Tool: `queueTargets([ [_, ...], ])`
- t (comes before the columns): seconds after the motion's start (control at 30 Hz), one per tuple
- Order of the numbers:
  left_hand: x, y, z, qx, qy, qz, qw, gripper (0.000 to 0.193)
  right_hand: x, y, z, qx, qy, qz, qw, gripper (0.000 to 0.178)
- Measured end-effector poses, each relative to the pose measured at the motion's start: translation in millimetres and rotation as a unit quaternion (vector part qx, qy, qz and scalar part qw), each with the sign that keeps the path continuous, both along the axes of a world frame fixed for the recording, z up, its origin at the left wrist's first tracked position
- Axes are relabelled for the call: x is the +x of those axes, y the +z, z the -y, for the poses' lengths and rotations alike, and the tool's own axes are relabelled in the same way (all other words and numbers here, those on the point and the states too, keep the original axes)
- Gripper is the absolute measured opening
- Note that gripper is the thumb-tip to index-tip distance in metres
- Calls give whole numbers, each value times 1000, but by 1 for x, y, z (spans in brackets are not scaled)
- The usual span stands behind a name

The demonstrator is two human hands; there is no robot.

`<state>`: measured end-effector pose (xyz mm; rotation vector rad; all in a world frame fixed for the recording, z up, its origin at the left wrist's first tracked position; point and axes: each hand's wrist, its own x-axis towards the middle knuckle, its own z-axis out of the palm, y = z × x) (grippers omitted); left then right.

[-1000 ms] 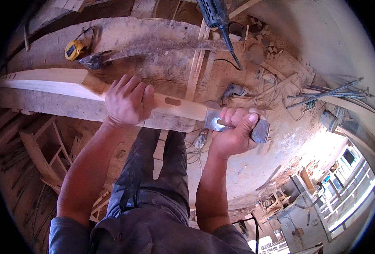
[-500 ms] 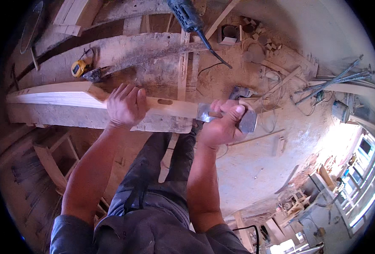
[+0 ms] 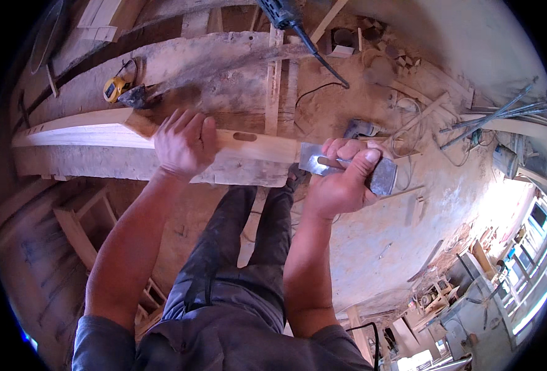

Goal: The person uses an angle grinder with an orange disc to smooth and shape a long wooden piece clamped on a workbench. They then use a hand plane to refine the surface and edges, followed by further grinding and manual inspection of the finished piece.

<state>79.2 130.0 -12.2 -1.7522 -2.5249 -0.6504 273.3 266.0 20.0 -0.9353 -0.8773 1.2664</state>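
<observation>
My left hand (image 3: 186,143) is wrapped over a pale, shaped wooden piece (image 3: 255,144) with an oval slot cut in it, holding it on the workbench (image 3: 218,175). To its left, the piece widens into a thick, light beam. My right hand (image 3: 343,180) grips a flat, shiny metal tool (image 3: 311,158) with a brown, rod-like part and a broad grey end (image 3: 383,177); its exact kind is unclear. The tool's shiny end lies at the right tip of the wooden piece, and the fingers hide its middle.
A yellow tape measure (image 3: 114,89) lies on the bench's far part. Beyond it sits a dark corded power tool (image 3: 279,13). Another power tool (image 3: 361,128) rests on the dusty floor at right, near loose sticks and metal rods (image 3: 493,119). A wooden frame (image 3: 79,232) stands at lower left.
My right hand and the metal tool have shifted to the right relative to the wooden piece's tip. My left hand keeps its hold. The whole view has shifted slightly.
</observation>
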Motion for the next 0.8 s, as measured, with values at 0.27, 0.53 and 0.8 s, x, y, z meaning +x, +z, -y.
queueTargets([
  [0.27,-2,-2,0,8,-1,-2,1000,23,9,-13,5,-3,20,-82,996,21],
  [0.53,-2,-2,-1,5,-4,-11,1000,21,6,-5,11,-7,28,-14,999,21],
  [0.8,-2,-3,1,12,3,-6,1000,21,13,-2,15,-67,-8,-23,997,21],
])
